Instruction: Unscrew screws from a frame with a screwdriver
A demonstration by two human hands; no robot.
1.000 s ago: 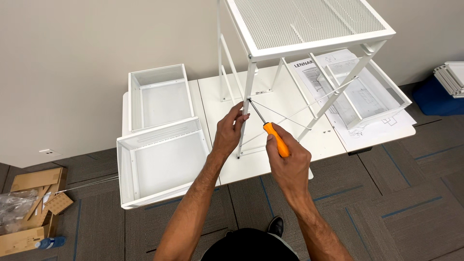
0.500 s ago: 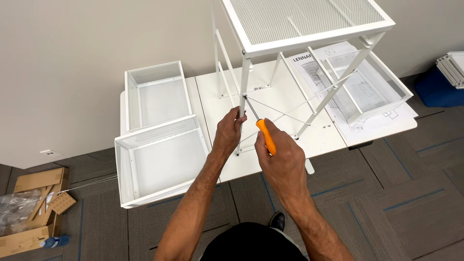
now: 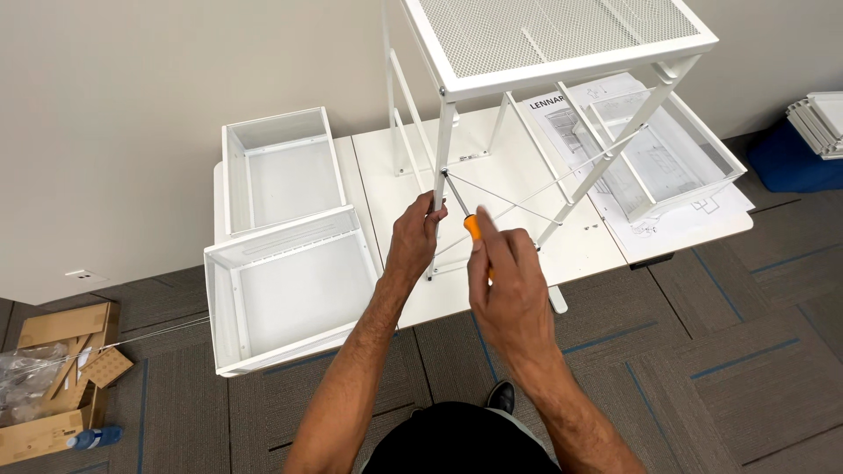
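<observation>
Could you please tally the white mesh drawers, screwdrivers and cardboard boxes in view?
White mesh drawers: 3 (back left, front left, right)
Orange-handled screwdrivers: 1, in the right hand
Cardboard boxes: 1
Total: 5

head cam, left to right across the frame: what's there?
Open brown cardboard box on the floor → near white metal drawer box → left hand gripping the white frame leg → right hand holding the orange-handled screwdriver → white wire-mesh basket on the assembly sheet → blue bin.
</observation>
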